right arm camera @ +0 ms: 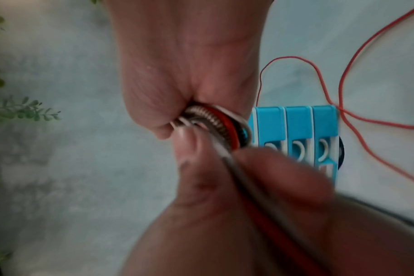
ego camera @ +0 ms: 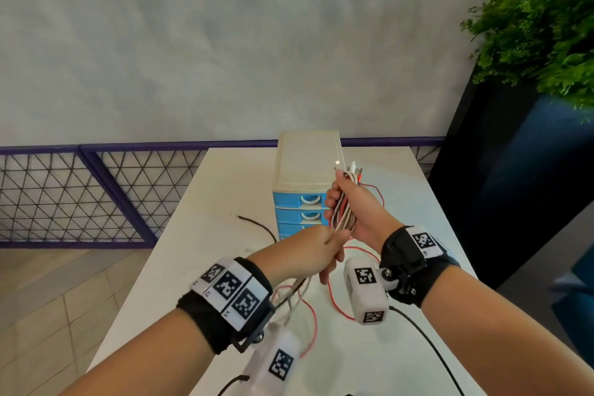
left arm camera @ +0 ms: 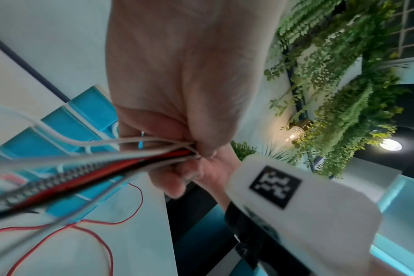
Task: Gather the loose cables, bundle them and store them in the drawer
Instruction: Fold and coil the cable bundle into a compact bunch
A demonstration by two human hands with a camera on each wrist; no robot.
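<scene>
The right hand [ego camera: 352, 202] is raised above the white surface [ego camera: 199, 235], its fingers curled tight around a bundle of cables [ego camera: 344, 212]. The bundle holds white, red and braided strands, and several plug ends stick up out of the top of the fist. Just below it, touching it, the left hand [ego camera: 316, 246] has its fingers and thumb closed on the same cables where they leave the bottom of the right fist. The left wrist view shows the strands [left arm camera: 121, 164] pinched between thumb and fingers; the right wrist view, which is blurred, shows them looped [right arm camera: 210, 123] inside the right palm.

From the left hand the loose lengths hang down towards the surface. A thin red wire [ego camera: 334, 296] lies in wide loops on the near part of the surface, under and between the two wrists. A dark cable [ego camera: 254, 223] lies separately on the surface to the left of the hands.

Directly behind the hands stands a small drawer unit [ego camera: 305, 170] with a cream top and blue drawers [ego camera: 295, 199], each with a white curved handle. The visible drawers are pushed in.

To the far right a leafy green plant [ego camera: 540, 26] sits on a dark stand. A purple-framed wire mesh fence [ego camera: 80, 196] runs along the far left, below a pale wall.
</scene>
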